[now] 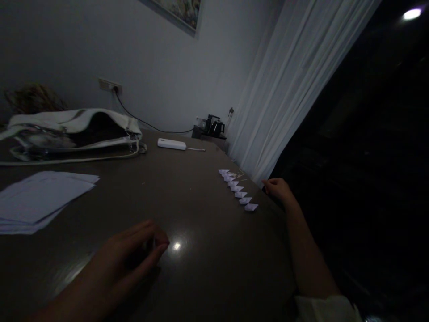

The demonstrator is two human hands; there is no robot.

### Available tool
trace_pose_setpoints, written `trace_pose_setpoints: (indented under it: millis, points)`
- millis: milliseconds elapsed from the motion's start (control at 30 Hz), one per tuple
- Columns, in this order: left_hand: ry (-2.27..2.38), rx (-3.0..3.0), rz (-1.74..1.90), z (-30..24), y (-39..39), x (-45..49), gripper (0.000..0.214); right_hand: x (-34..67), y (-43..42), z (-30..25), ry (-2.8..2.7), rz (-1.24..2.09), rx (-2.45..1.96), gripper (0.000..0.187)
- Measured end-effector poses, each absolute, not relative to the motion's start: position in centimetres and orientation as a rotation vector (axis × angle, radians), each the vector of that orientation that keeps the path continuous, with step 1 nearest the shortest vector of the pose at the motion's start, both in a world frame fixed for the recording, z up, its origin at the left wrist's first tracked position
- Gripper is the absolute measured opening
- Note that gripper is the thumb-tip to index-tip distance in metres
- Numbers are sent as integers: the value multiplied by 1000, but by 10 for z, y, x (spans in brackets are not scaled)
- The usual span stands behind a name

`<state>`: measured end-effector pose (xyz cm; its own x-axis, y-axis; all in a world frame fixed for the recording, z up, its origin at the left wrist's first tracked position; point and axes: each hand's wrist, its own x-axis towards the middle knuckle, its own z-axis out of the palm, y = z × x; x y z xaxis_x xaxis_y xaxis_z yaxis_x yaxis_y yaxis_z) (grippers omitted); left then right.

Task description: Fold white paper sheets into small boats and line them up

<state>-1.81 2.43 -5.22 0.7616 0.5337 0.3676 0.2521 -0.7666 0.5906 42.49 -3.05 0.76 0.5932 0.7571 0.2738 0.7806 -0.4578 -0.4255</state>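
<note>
My left hand (pixel 137 255) is low over the table at the front left. Its thumb and fingertips are pressed together, and I cannot make out what, if anything, is in the pinch. At the table's right edge is my right hand (pixel 278 188), its fingers closed and their contents hidden. Just left of it runs a slanting row of several small folded white paper boats (pixel 240 194). Small pale scraps (pixel 241 173) lie by the far end of the row.
A stack of white paper sheets (pixel 50 192) lies at the left. Behind it rests an open white bag (pixel 77 129) with a strap. A white power strip-like bar (pixel 171 144) with a short cord lies farther back. A black kettle (pixel 217 128) and white curtain (pixel 268 98) stand beyond.
</note>
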Motion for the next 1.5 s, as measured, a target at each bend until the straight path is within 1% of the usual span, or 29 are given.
trace_pose_setpoints:
  millis: [167, 267, 300, 367, 400, 467, 567, 667, 700, 767, 867, 1100, 1167, 1333, 1500]
  points:
    - [662, 2378, 730, -46, 14, -15, 22, 379, -12, 10, -1324, -281, -2107, 46]
    - [583, 2473, 718, -41, 7, -14, 21, 321, 5, 3, -1534, -248, -1980, 43]
    - [509, 2546, 698, -40, 5, -15, 21, 296, 11, -1, -1660, -202, -1915, 39]
    - [335, 2705, 681, -38, 0, -16, 20, 244, 20, -9, -2068, -120, -1605, 32]
    - [255, 2773, 691, -37, -2, -17, 18, 217, 24, -13, -2231, -105, -1468, 33]
    - [134, 2873, 755, -37, -7, -18, 15, 165, 34, -21, -2480, -120, -1277, 47]
    - [19, 2978, 889, -38, -13, -19, 15, 100, 57, -29, -2590, -155, -1157, 74]
    - [-56, 3013, 1092, -40, -17, -18, 18, 56, 88, -34, -2548, -15, -1103, 87]
    - [-105, 3014, 1145, -41, -17, -17, 18, 46, 99, -35, -2547, 72, -1110, 88]
    - [-140, 3031, 1209, -42, -19, -16, 18, 31, 117, -40, -2482, 169, -1167, 78]
    - [-180, 3042, 1160, -41, -19, -15, 16, 21, 134, -48, -2459, 266, -1263, 71]
    - [-157, 3046, 1164, -40, -16, -12, 16, 22, 137, -52, -2525, 156, -1217, 64]
    - [-165, 3039, 1169, -40, -16, -12, 16, 23, 136, -50, -2514, 169, -1250, 67]
    - [-157, 3044, 1152, -38, -16, -12, 17, 24, 134, -48, -2529, 250, -1253, 87]
    - [-209, 3015, 1183, -38, -15, -10, 20, 22, 132, -50, -2482, 226, -1260, 92]
